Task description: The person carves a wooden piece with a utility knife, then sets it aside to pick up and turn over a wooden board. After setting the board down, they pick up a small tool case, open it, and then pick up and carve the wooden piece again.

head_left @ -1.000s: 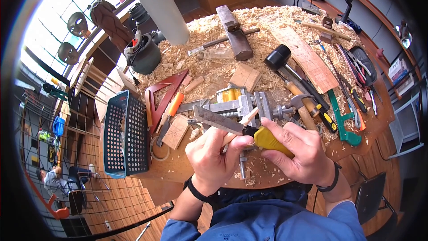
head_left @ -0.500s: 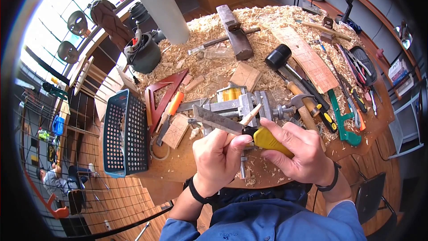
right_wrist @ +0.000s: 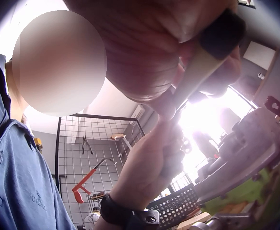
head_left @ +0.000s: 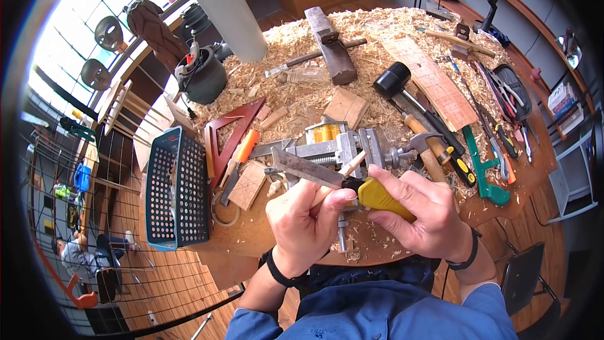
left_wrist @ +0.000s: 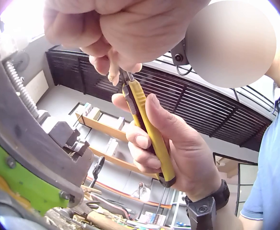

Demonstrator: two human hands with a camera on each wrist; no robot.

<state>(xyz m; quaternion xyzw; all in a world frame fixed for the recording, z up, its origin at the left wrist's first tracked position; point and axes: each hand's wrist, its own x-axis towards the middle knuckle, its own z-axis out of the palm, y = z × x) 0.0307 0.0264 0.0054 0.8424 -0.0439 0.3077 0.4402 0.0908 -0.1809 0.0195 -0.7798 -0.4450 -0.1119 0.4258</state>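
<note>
In the head view my right hand (head_left: 418,211) grips the yellow handle of a knife (head_left: 384,200), thumb and forefinger near its black front end. Its broad grey blade (head_left: 308,171) points left, over the fingers of my left hand (head_left: 302,217). That left hand pinches a slim wooden stick (head_left: 353,164), whose pale tapered end sticks out past the blade toward the vise. Blade and stick cross right at the left thumb. From the left wrist view, the right fingers wrap round the yellow handle (left_wrist: 154,139), and the stick's end (left_wrist: 113,69) shows beside it.
A metal vise (head_left: 343,151) stands just beyond my hands. A perforated basket (head_left: 179,192) sits left, near a red set square (head_left: 236,132). Rightward lie a black mallet (head_left: 393,82), hammers and a green-handled saw (head_left: 487,176). Wood shavings cover the bench's far part, under a wooden plane (head_left: 333,50).
My left hand has shifted slightly to the right, and the stick's tip moved out a little, then partly back. The knife and right hand have stayed nearly in place.
</note>
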